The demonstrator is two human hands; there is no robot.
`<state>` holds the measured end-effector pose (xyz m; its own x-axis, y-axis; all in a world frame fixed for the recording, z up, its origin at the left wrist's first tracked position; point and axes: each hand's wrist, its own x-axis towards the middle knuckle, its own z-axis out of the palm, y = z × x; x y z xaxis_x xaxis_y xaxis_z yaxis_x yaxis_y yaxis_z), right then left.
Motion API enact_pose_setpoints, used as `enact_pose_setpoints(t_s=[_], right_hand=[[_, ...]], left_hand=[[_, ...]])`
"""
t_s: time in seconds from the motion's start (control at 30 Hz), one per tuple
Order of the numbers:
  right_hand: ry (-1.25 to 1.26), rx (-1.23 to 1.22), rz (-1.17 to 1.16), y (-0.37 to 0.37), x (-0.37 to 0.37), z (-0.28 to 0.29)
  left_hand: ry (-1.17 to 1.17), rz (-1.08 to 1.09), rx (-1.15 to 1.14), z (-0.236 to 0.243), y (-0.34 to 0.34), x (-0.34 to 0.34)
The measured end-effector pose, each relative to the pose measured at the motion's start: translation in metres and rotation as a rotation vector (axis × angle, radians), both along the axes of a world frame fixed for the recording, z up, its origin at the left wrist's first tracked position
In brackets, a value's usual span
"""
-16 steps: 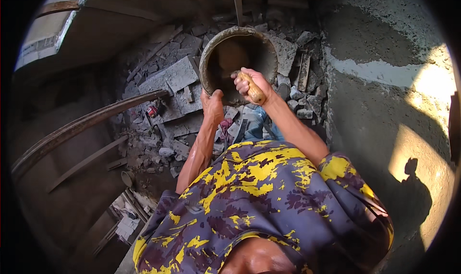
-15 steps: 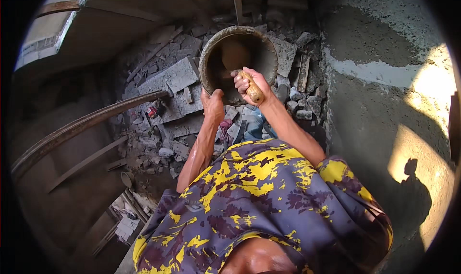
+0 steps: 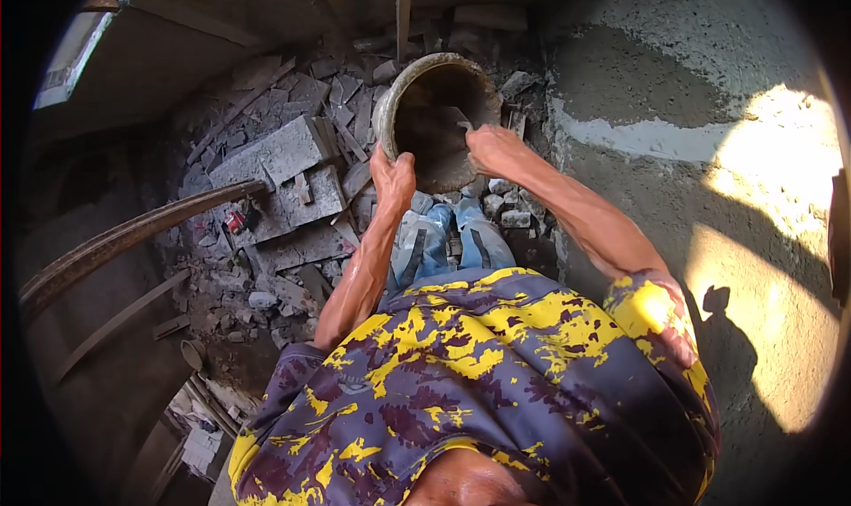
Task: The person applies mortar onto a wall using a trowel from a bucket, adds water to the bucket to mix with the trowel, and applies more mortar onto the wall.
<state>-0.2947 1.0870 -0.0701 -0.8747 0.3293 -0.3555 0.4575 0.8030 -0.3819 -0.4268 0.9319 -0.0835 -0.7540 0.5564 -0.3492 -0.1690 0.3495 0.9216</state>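
Note:
A round, mortar-crusted bucket (image 3: 387, 116) is tipped on its side edge in front of me, its mouth turned toward me. My left hand (image 3: 393, 176) is closed on the near left part of its rim, thumb up. My right hand (image 3: 495, 149) makes a fist at the right side of the mouth, around the handle of a trowel (image 3: 436, 123). The trowel's blade reaches into the shadowed inside of the bucket; its handle is hidden by my fingers. What lies at the bottom of the bucket is too dark to make out.
Broken concrete slabs (image 3: 270, 158) and rubble cover the ground beyond and to the left. A long wooden beam (image 3: 142, 237) slants in from the left. On the right rises a partly plastered wall (image 3: 620, 187) with sunlit patches. A thin upright post (image 3: 403, 14) stands behind the bucket.
My right hand has swung right and turned over, hiding the wooden handle that showed before. The bucket now leans more to the right, still held by my left hand. The view has shifted rightward.

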Motion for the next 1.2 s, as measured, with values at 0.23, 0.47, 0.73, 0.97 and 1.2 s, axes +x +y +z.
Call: enact_pose_setpoints(t_s=[0.23, 0.47, 0.73, 0.97, 1.2], right_hand=[[-0.093, 0.068, -0.167, 0.008, -0.009, 0.017], [0.034, -0.506, -0.143, -0.031, -0.008, 0.001], [0.198, 0.364, -0.119, 0.029, -0.024, 0.025], [-0.129, -0.783, -0.405, -0.002, -0.022, -0.009], [0.11, -0.984, -0.477, -0.03, 0.007, -0.043]], left_hand=[[0.067, -0.046, -0.013, 0.003, -0.012, -0.003], [0.091, -0.032, 0.024, -0.006, -0.01, -0.014], [0.086, -0.044, -0.072, 0.0, -0.009, -0.026], [0.241, -0.21, 0.048, 0.02, 0.008, -0.037], [0.142, -0.108, 0.085, 0.006, -0.015, -0.046]])
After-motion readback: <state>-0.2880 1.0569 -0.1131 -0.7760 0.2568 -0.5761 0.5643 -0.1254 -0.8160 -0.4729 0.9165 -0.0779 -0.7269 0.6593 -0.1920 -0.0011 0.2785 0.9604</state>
